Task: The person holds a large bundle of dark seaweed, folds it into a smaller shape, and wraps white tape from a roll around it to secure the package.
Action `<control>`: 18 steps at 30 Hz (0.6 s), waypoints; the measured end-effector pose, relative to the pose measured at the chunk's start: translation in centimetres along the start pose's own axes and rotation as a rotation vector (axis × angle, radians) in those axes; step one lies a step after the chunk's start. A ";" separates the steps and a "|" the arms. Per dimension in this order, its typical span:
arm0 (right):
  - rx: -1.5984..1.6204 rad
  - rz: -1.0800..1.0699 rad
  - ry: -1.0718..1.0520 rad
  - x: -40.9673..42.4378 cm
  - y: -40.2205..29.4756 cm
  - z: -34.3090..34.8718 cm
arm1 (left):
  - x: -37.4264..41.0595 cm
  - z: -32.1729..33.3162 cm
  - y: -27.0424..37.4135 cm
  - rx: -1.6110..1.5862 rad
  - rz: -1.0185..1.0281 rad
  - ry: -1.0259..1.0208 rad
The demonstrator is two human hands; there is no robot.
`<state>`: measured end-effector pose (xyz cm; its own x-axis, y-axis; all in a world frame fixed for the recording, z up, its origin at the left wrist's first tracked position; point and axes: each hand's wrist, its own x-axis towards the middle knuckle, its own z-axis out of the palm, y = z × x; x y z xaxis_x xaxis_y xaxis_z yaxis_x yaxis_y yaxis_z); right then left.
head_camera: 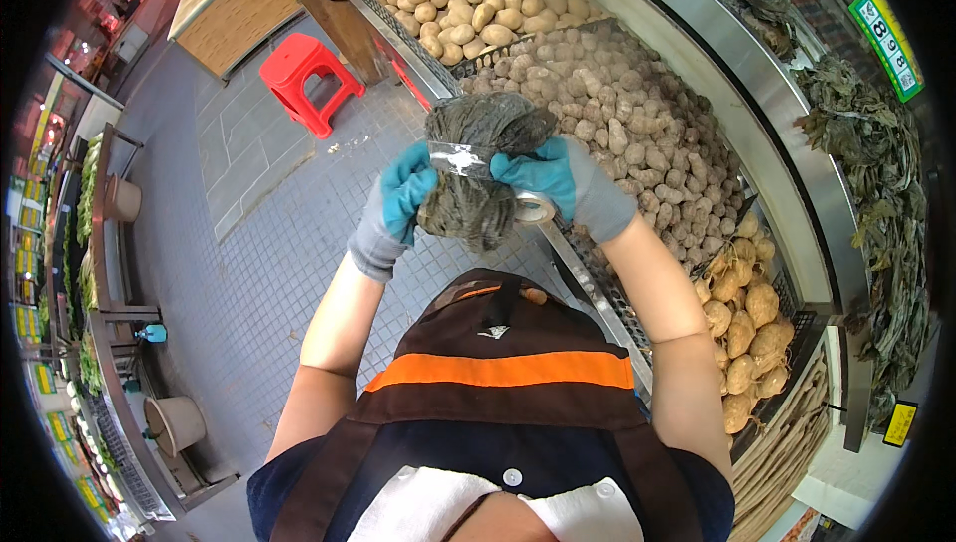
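In front of my chest is a bundle of dark, grey-green dried leaves (484, 219), with a band of clear tape (461, 159) across its middle. My left hand (407, 187), in a teal and grey work glove, grips the bundle's left side at the end of the band. On the other side, my gloved right hand (544, 174) has its fingertips at the band's right end. A roll of tape (535, 209) shows just beneath that hand, against the bundle. The palm side of my right hand is hidden.
Sloping bins of potatoes (478, 0), taro-like corms (620, 116) and tan root vegetables (747, 333) run along the right. More dark leaves (859, 138) lie on the steel-edged shelf above. A red plastic stool (306, 79) stands on the tiled floor (246, 303).
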<state>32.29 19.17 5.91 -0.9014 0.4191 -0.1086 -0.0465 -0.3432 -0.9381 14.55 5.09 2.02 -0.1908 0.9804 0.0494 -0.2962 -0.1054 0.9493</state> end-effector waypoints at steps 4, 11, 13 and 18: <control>-0.201 -0.108 0.035 0.7 1.5 0.6 | -0.3 1.3 0.1 -0.024 0.039 0.097; -0.587 0.083 0.010 -0.4 -3.4 1.6 | -0.1 0.5 -1.5 -0.433 -0.058 -0.058; -0.518 0.182 0.012 -1.8 -5.9 2.3 | -1.0 0.4 -1.5 -0.576 -0.114 -0.009; -0.418 0.106 -0.034 0.4 -2.1 -0.1 | -2.0 2.0 -0.9 -0.724 -0.208 -0.118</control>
<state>32.11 20.14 7.83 -0.9059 0.3695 -0.2069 0.2189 -0.0096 -0.9757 17.10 3.58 1.74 0.0249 0.9990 -0.0368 -0.8627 0.0401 0.5041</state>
